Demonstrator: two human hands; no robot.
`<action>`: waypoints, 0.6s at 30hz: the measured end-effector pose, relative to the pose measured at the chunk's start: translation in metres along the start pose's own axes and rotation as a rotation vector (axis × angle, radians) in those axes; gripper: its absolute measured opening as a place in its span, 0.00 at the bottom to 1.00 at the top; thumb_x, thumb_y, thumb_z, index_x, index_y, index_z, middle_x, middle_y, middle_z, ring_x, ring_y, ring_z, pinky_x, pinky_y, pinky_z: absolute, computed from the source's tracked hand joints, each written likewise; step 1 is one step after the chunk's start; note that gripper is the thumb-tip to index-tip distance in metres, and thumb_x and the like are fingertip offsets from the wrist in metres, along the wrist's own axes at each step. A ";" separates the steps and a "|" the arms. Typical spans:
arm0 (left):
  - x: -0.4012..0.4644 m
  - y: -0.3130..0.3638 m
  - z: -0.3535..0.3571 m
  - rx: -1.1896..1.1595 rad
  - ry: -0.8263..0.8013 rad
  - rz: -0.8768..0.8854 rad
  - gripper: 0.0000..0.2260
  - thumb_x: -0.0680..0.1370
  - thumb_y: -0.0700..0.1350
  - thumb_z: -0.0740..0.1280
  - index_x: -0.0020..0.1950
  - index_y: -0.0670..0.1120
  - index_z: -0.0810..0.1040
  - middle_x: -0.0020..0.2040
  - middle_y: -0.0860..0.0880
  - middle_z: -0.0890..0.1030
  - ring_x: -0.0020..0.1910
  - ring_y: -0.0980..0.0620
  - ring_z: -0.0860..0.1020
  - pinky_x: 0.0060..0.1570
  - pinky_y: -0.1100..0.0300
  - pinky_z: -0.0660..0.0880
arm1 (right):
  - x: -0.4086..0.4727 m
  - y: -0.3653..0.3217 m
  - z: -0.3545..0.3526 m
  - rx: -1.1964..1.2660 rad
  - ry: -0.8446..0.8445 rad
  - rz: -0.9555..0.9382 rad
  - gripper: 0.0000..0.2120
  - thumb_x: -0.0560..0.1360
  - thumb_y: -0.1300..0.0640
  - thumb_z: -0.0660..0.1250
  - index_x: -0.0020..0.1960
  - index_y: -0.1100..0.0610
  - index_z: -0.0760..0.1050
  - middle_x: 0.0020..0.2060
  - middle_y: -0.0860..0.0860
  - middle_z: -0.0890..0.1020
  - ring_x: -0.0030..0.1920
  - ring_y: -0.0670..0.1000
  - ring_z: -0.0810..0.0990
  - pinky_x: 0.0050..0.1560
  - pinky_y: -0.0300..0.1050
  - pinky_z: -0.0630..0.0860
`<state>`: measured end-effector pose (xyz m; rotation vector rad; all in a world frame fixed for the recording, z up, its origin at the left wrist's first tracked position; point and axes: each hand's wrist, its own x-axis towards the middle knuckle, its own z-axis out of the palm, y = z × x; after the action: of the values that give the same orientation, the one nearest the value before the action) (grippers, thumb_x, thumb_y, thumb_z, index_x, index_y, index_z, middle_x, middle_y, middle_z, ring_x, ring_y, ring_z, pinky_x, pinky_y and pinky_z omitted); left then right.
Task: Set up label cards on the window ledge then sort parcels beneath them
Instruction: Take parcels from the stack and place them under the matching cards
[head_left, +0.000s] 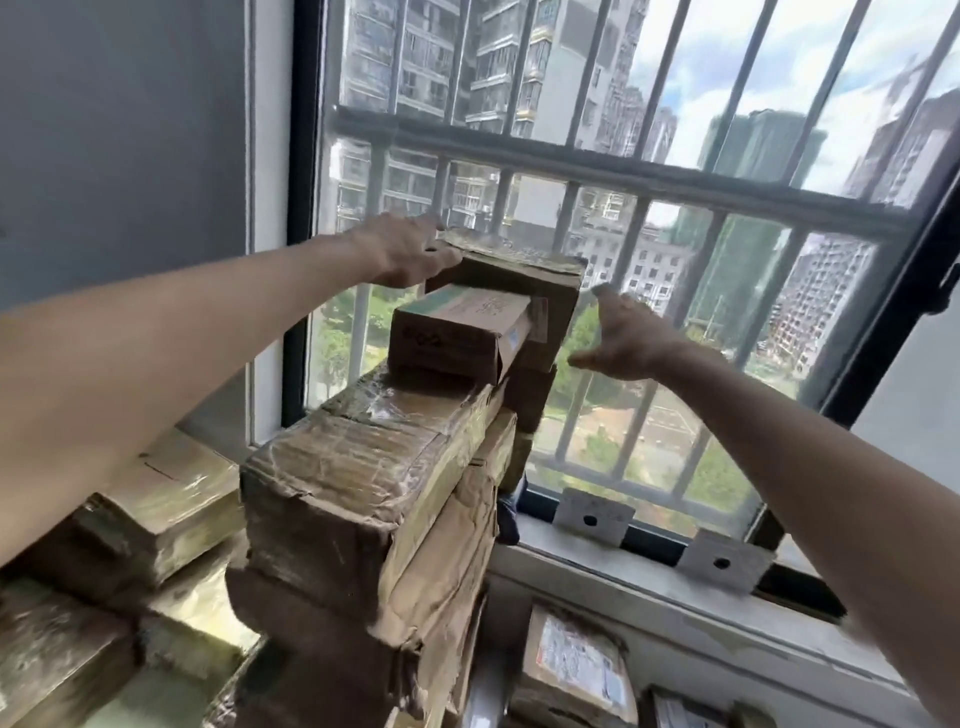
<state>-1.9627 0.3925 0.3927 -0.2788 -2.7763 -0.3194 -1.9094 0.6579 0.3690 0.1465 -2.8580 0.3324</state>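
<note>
Reaching over a tall stack of taped cardboard parcels (363, 499) against the window, the left hand (410, 249) rests on the top parcel (514, 260), fingers laid over its left edge. The right hand (618, 332) hovers just beside it, open, holding nothing. Two label cards (592, 517) lean upright on the window ledge (649, 587)

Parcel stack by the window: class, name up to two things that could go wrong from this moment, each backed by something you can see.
1. The tall parcel stack looks uneven; the small box near its top overhangs, so a nudge may topple it.
2. Only the left hand touches the top parcel; the right hand is open and apart, so that parcel could slide towards the label cards on the window ledge.
</note>
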 end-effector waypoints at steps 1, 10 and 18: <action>0.010 -0.002 0.006 -0.011 -0.015 0.003 0.31 0.81 0.65 0.53 0.81 0.56 0.50 0.81 0.43 0.55 0.78 0.38 0.58 0.75 0.38 0.56 | 0.011 0.003 0.004 0.018 0.002 0.004 0.46 0.74 0.56 0.75 0.80 0.59 0.49 0.76 0.62 0.63 0.75 0.63 0.63 0.74 0.52 0.62; 0.074 -0.005 0.042 -0.232 -0.094 0.055 0.32 0.80 0.67 0.55 0.81 0.59 0.50 0.81 0.46 0.53 0.77 0.39 0.58 0.72 0.42 0.57 | 0.081 0.013 0.025 0.198 0.039 -0.038 0.46 0.73 0.60 0.76 0.80 0.50 0.49 0.67 0.63 0.73 0.64 0.62 0.75 0.57 0.40 0.66; 0.083 0.000 0.044 -0.386 0.025 0.075 0.34 0.75 0.68 0.63 0.78 0.55 0.61 0.76 0.42 0.63 0.71 0.38 0.65 0.64 0.44 0.65 | 0.092 0.012 0.014 0.238 0.173 -0.081 0.32 0.75 0.65 0.71 0.75 0.54 0.62 0.53 0.55 0.78 0.44 0.51 0.78 0.33 0.32 0.70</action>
<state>-2.0530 0.4161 0.3811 -0.4641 -2.6534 -0.8338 -2.0026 0.6597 0.3779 0.2646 -2.6257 0.6359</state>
